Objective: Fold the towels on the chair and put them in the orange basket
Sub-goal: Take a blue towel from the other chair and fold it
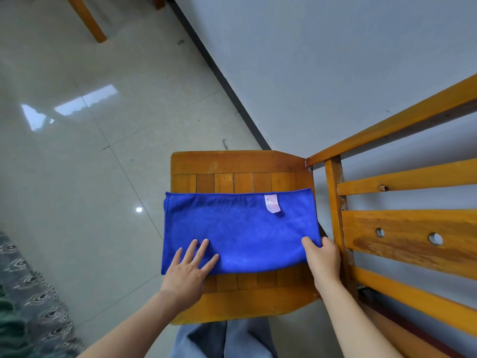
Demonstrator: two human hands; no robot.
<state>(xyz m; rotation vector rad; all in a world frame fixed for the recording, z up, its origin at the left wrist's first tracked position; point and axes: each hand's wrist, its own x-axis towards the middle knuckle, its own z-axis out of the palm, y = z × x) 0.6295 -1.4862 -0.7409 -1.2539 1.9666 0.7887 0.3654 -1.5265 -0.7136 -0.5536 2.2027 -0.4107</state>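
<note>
A blue towel (240, 231) lies folded into a wide rectangle across the seat of a wooden chair (242, 166), with a pink label near its far right edge. My left hand (189, 267) rests flat on the towel's near left corner, fingers spread and straight. At the near right corner my right hand (321, 259) pinches the towel, thumb on top and fingers curled round the edge. No orange basket shows in this view.
The chair's slatted backrest (402, 228) stands to the right, against a pale wall. Glossy floor tiles spread to the left. A patterned fabric (28, 293) lies at the lower left, and another wooden leg (87, 19) stands at the top left.
</note>
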